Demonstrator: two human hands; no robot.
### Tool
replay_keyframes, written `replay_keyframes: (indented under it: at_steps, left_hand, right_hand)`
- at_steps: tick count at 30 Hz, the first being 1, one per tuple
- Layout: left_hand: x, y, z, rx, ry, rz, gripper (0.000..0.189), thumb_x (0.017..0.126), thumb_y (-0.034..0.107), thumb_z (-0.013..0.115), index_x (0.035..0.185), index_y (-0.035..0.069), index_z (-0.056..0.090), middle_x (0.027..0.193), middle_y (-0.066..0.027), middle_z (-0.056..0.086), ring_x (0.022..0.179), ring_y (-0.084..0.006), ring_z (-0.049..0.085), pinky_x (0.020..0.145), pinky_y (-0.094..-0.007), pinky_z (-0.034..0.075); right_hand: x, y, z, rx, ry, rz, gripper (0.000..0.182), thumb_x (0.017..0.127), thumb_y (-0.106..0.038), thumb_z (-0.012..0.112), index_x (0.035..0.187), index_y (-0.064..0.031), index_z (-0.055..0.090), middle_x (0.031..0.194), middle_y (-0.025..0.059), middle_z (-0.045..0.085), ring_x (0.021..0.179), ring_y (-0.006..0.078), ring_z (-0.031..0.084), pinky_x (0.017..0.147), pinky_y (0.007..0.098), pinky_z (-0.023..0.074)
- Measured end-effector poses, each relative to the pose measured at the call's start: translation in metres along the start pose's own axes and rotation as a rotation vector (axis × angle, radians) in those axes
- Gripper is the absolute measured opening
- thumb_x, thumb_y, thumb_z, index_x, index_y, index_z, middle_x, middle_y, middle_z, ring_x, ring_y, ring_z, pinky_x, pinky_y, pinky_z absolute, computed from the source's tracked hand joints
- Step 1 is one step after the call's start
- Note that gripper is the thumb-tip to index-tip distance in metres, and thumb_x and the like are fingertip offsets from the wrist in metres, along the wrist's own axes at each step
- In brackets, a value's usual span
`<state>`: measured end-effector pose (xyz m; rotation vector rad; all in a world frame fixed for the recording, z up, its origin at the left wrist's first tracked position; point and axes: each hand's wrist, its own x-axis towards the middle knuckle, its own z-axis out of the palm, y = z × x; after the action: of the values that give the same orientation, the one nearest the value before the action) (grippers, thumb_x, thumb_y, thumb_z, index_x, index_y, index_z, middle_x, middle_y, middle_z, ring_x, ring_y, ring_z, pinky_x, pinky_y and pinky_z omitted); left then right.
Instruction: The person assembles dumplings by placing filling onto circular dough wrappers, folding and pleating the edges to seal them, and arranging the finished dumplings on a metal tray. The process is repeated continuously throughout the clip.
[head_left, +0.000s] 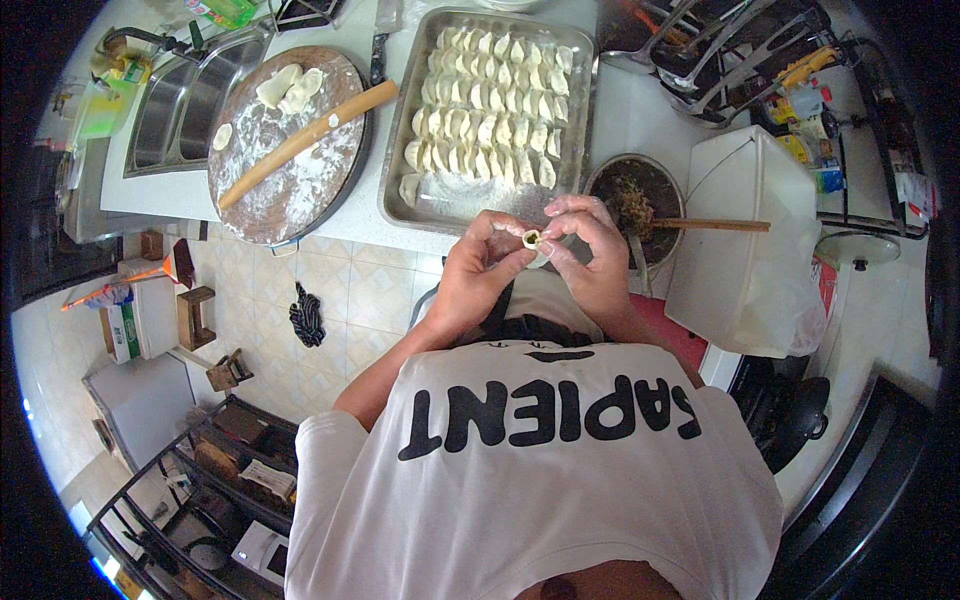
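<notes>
Between my fingertips is a small dumpling (532, 238), its wrapper partly pinched around dark green filling that shows through an opening. My left hand (491, 251) grips its left side, and my right hand (589, 244) pinches its right side with floury fingers. Just beyond my hands lies a metal tray (395, 161) dusted with flour. Rows of folded dumplings (487, 97) fill most of it, with a lone one at the near left. To the right of my right hand stands a metal bowl (679, 187) of dark filling (637, 202), with chopsticks (712, 224) and a metal utensil handle in it.
At the left, a wooden rolling pin (300, 146) lies across a floured round board (255, 127) holding dough pieces (289, 86) and a small dough disc (223, 136). Behind it is a steel sink (184, 97). A white box (742, 240) stands right of the bowl; ladles (697, 67) hang beyond.
</notes>
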<state>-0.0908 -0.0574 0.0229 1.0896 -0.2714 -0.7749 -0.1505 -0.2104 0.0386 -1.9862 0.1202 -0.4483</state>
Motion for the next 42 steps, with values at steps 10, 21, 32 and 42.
replay_keyframes:
  at_steps: [10, 21, 32, 42]
  left_hand:
    - [0.004, 0.003, 0.001, 0.050, -0.026, -0.026, 0.025, 0.085, -0.007, 0.052, 0.107, 0.003, 0.046, 0.099, -0.0065, 0.059, 0.097, -0.0115, 0.056, 0.085, -0.0263, 0.044]
    - [0.007, -0.002, -0.002, 0.314, 0.046, 0.119, 0.015, 0.084, -0.002, 0.058, 0.093, 0.003, 0.047, 0.101, -0.0072, 0.061, 0.090, -0.0108, 0.059, 0.075, -0.0258, 0.048]
    - [0.006, 0.004, -0.001, 0.293, 0.057, 0.109, 0.022, 0.084, -0.005, 0.056, 0.103, 0.003, 0.050, 0.100, -0.0064, 0.060, 0.090, -0.0109, 0.059, 0.078, -0.0258, 0.048]
    - [0.006, 0.002, -0.007, 0.291, 0.000, 0.065, 0.027, 0.083, -0.008, 0.055, 0.106, 0.004, 0.049, 0.106, -0.0058, 0.055, 0.098, -0.0127, 0.055, 0.085, -0.0270, 0.045]
  right_hand:
    - [0.008, -0.003, -0.006, -0.084, -0.037, -0.044, 0.016, 0.068, -0.002, 0.067, 0.083, -0.0045, 0.059, 0.099, 0.0103, 0.056, 0.096, 0.0268, 0.055, 0.084, 0.0362, 0.0421]
    - [0.012, 0.001, -0.003, -0.050, -0.004, -0.063, 0.013, 0.068, -0.001, 0.067, 0.077, -0.0030, 0.058, 0.094, 0.0096, 0.056, 0.090, 0.0258, 0.056, 0.080, 0.0346, 0.0433]
    - [0.014, -0.002, -0.001, -0.048, -0.018, -0.064, 0.015, 0.067, 0.000, 0.067, 0.080, -0.0042, 0.059, 0.094, 0.0103, 0.055, 0.090, 0.0258, 0.056, 0.080, 0.0347, 0.0435]
    - [0.015, -0.002, 0.000, -0.077, -0.037, -0.063, 0.017, 0.067, 0.000, 0.067, 0.082, -0.0045, 0.060, 0.098, 0.0106, 0.056, 0.094, 0.0266, 0.056, 0.082, 0.0360, 0.0433]
